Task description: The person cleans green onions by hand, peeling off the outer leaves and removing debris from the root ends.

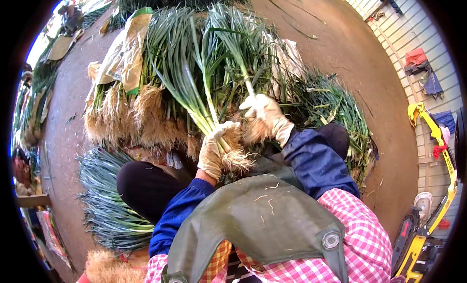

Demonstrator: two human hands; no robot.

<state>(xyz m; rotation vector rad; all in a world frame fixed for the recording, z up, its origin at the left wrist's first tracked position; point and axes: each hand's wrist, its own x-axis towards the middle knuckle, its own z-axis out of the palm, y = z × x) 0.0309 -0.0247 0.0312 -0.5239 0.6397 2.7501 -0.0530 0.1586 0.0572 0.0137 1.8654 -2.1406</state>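
Observation:
My left hand (pixel 212 151), in a pale work glove, is closed round the white lower stalks of a few green onions (pixel 198 113). Their stringy roots (pixel 237 160) stick out below the fist, and the long leaves lean up and to the left. To its right, my gloved right hand (pixel 266 115) pinches the white stalk of a single green onion (pixel 246 79), whose leaves point away from me. Both hands are just in front of a large heap of green onions (pixel 175 44) with tan roots toward me.
Tan sacking (pixel 135 54) covers the heap's left part. Loose green trimmings (pixel 335 113) pile up by my right knee. Another bundle of green onions (pixel 109 200) lies by my left knee. A yellow toy-like excavator arm (pixel 445 156) stands at the right wall, beyond the brown floor (pixel 389 132).

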